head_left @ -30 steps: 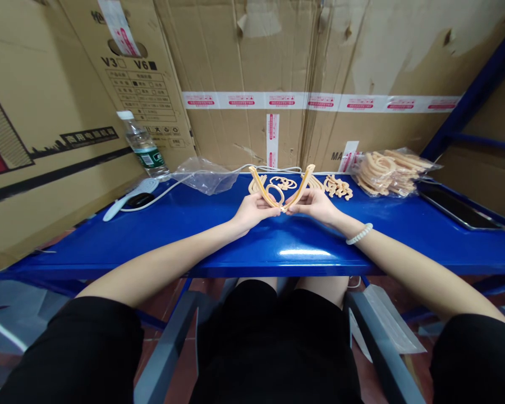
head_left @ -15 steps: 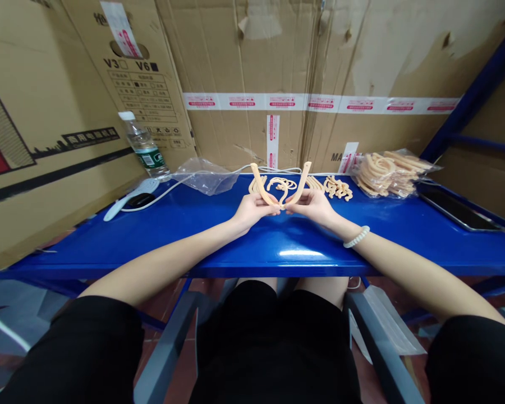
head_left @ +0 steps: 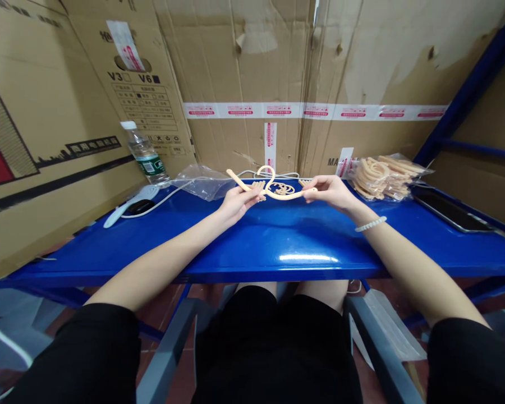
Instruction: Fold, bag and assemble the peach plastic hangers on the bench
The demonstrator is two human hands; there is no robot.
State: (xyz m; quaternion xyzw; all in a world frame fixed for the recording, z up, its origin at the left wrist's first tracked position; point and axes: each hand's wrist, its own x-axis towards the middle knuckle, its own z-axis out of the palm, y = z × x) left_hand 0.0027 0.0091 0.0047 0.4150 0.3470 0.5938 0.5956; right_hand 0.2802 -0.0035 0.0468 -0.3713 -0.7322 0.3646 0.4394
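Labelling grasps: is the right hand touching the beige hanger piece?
Touching. Head view: the right hand pinches one end of the beige hanger piece with no gap visible; the left hand grips the other end.

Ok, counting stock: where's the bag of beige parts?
Head view: the bag of beige parts lies on the table's far right, against the cardboard boxes, between the right hand and a dark tablet.

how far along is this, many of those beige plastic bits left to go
Done: perhaps the small heap of loose beige pieces at the back of the blue metal table; unclear if finished. In hand: the left hand and right hand each grip an end of one beige curved plastic piece. Left: a clear bag packed with beige pieces at the right, so likely plenty.
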